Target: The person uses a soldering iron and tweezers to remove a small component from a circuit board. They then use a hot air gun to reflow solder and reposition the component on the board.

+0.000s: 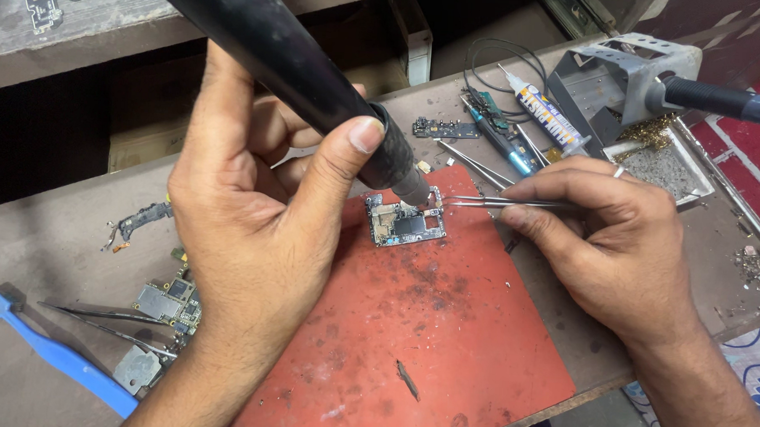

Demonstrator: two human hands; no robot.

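Note:
My left hand point(245, 209) grips a thick black hot-air wand point(301, 68), its metal nozzle pointing down at a small phone circuit board point(405, 223) that lies on a red mat point(427, 325). My right hand point(602, 238) pinches slim metal tweezers point(473, 202), whose tips touch the board's upper right corner just beside the nozzle. A ring shows on one finger of the right hand.
A blue plastic pry tool point(51, 353), spare tweezers point(98, 326) and loose board parts point(170, 303) lie at the left. Behind are a glue tube point(547, 118), a small connector board point(442, 128), a grey iron stand point(620, 79) holding a soldering iron point(721, 99), and brass wool point(652, 135).

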